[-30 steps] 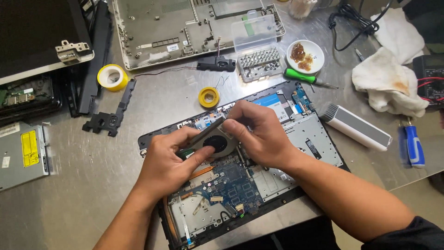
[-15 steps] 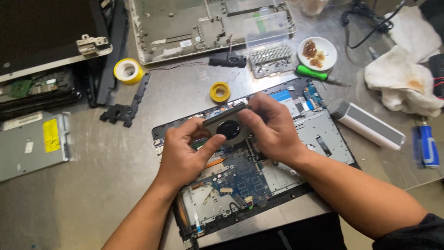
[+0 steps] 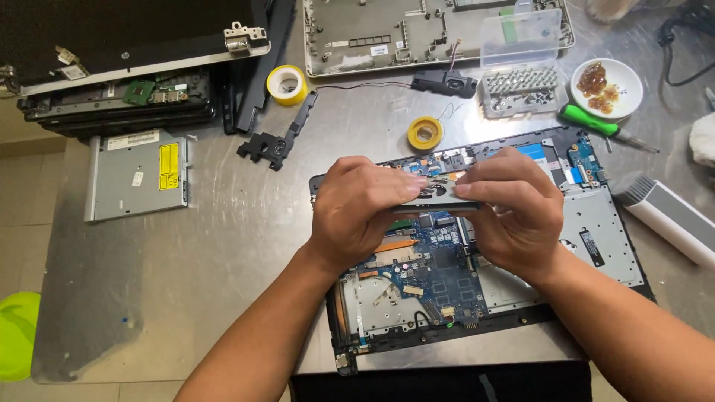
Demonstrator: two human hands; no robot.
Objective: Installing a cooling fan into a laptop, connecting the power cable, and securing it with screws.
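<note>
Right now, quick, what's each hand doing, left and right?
Left hand: closed on the left end of the cooling fan, above the opened laptop base.
Right hand: closed on the fan's right end.

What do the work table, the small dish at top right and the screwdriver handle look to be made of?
Table: brushed metal, probably steel; dull grey sheen with streaky reflections. Dish: glossy white, ceramic or plastic, hard to tell. Screwdriver handle: bright green plastic or rubber, smooth.
</note>
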